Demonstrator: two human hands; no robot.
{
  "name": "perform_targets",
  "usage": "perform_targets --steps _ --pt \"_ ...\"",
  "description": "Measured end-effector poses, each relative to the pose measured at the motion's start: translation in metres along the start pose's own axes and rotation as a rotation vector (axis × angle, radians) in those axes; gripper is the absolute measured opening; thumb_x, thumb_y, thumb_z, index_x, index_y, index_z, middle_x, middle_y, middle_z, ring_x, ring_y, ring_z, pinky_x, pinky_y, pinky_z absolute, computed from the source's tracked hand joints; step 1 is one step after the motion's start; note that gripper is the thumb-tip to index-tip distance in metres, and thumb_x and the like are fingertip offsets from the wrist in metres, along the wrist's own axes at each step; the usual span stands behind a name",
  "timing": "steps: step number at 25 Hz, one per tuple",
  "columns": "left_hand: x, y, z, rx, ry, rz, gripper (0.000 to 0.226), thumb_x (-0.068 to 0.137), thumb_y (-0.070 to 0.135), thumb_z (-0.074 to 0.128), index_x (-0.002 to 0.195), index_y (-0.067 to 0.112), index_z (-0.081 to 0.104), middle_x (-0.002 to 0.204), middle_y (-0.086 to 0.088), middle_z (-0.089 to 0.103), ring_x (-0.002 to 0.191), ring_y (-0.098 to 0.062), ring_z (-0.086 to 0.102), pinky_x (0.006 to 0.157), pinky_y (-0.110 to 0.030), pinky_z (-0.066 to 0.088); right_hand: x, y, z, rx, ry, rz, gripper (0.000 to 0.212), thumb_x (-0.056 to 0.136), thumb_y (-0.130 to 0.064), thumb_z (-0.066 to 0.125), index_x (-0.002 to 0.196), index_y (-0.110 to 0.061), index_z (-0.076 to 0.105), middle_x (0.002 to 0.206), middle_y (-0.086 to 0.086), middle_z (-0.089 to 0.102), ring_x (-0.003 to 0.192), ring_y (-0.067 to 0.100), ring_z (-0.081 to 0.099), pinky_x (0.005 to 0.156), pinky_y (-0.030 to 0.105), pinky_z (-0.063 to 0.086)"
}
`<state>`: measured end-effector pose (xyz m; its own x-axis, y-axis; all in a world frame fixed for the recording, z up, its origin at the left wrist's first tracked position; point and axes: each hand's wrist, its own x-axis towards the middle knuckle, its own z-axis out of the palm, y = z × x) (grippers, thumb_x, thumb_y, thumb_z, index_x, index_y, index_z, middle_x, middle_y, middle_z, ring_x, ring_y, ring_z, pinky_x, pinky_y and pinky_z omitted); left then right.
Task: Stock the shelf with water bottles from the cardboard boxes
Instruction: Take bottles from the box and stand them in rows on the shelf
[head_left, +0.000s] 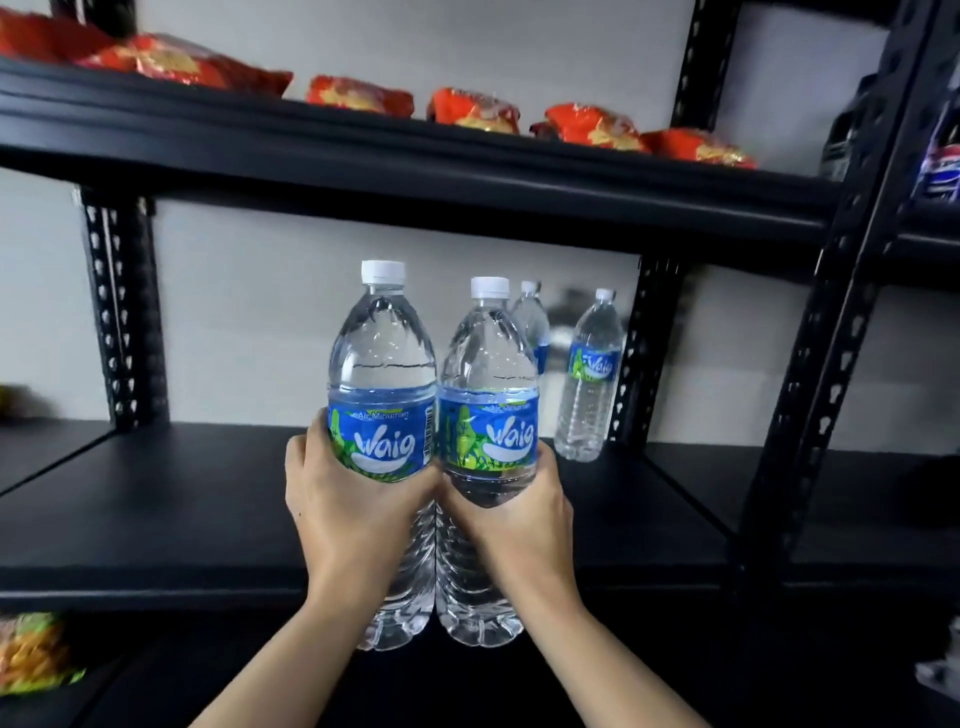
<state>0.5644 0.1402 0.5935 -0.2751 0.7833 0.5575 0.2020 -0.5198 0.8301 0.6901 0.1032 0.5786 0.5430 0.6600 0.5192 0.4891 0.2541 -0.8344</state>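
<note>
I hold two clear water bottles with blue labels and white caps upright, side by side and touching, in front of the black shelf (197, 499). My left hand (348, 509) grips the left bottle (382, 364) around its middle. My right hand (519, 514) grips the right bottle (488, 374) the same way. Both bottle bases hang below the shelf's front edge. Two more water bottles stand at the back right of the same shelf: one (589, 379) in plain sight, the other (532, 322) partly hidden behind the bottle in my right hand. No cardboard box is in view.
Several red snack packets (358, 96) lie on the shelf board above. Black perforated uprights (122, 312) frame the bay. Dark bottles (940, 161) stand in the neighbouring bay at the right. A yellow-green packet (31, 654) lies at the lower left.
</note>
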Motion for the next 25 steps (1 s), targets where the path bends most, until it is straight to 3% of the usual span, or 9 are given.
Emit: perform_targets --steps 3,7,10,13,15,19,22,25 --pt "0.03 0.001 0.011 0.016 0.024 0.006 0.069 0.051 0.028 0.091 0.112 0.02 0.059 0.102 0.001 0.054 0.091 -0.009 0.046 0.084 -0.023 0.035 0.03 -0.005 0.015 -0.006 -0.004 -0.029 0.07 0.055 -0.057 0.089 0.108 -0.038 0.048 0.099 -0.021 0.062 0.095 -0.004 0.06 0.078 0.011 0.045" --pt "0.067 -0.004 0.024 0.001 0.027 0.044 0.072 0.054 0.028 0.092 0.116 0.019 0.057 0.104 0.001 0.052 0.092 -0.012 0.046 0.084 -0.026 0.037 0.073 0.006 0.045 0.008 0.035 -0.056 0.068 0.057 -0.055 0.089 0.108 -0.034 0.048 0.1 -0.017 0.064 0.091 -0.001 0.061 0.074 0.009 0.043" --pt "0.088 -0.014 0.036 -0.01 0.023 0.082 0.073 0.053 0.029 0.092 0.116 0.019 0.057 0.103 0.001 0.052 0.091 -0.013 0.048 0.083 -0.027 0.038 0.105 0.03 0.079 0.0 0.149 -0.075 0.073 0.059 -0.05 0.088 0.115 -0.025 0.049 0.103 -0.01 0.066 0.098 0.009 0.064 0.085 0.024 0.05" --pt "0.104 -0.025 0.047 -0.027 0.013 0.101 0.073 0.052 0.028 0.092 0.116 0.019 0.057 0.102 0.002 0.051 0.09 -0.012 0.048 0.081 -0.026 0.037 0.135 0.062 0.112 0.076 0.217 -0.061 0.079 0.054 -0.047 0.089 0.118 -0.032 0.045 0.108 -0.009 0.067 0.1 0.009 0.066 0.091 0.035 0.053" --pt "0.113 -0.035 0.052 -0.024 0.008 0.112 0.072 0.052 0.026 0.092 0.114 0.02 0.057 0.102 0.003 0.051 0.089 -0.011 0.048 0.079 -0.025 0.037 0.15 0.078 0.127 0.073 0.19 -0.002 0.077 0.051 -0.046 0.088 0.114 -0.036 0.045 0.107 -0.01 0.067 0.098 0.01 0.066 0.092 0.038 0.052" --pt "0.118 -0.05 0.052 -0.033 0.031 0.112 0.067 0.053 0.026 0.092 0.109 0.022 0.056 0.102 0.002 0.051 0.092 -0.015 0.05 0.081 -0.028 0.038 0.16 0.098 0.141 0.077 0.212 -0.045 0.077 0.053 -0.034 0.088 0.118 -0.022 0.048 0.104 -0.003 0.065 0.097 0.017 0.064 0.09 0.036 0.051" --pt "0.115 -0.059 0.051 -0.02 0.057 0.102 0.063 0.053 0.026 0.092 0.104 0.024 0.055 0.1 0.001 0.051 0.092 -0.018 0.052 0.082 -0.031 0.041 0.157 0.105 0.147 0.084 0.192 -0.096 0.079 0.058 -0.032 0.088 0.124 -0.018 0.046 0.11 -0.001 0.061 0.104 0.019 0.059 0.094 0.035 0.048" --pt "0.113 -0.063 0.049 -0.009 0.055 0.095 0.064 0.053 0.027 0.092 0.105 0.024 0.055 0.101 0.001 0.052 0.091 -0.017 0.052 0.082 -0.031 0.041 0.153 0.11 0.145 0.021 0.099 -0.063 0.101 0.06 -0.045 0.086 0.142 -0.018 0.035 0.132 0.001 0.054 0.125 0.018 0.05 0.108 0.039 0.04"
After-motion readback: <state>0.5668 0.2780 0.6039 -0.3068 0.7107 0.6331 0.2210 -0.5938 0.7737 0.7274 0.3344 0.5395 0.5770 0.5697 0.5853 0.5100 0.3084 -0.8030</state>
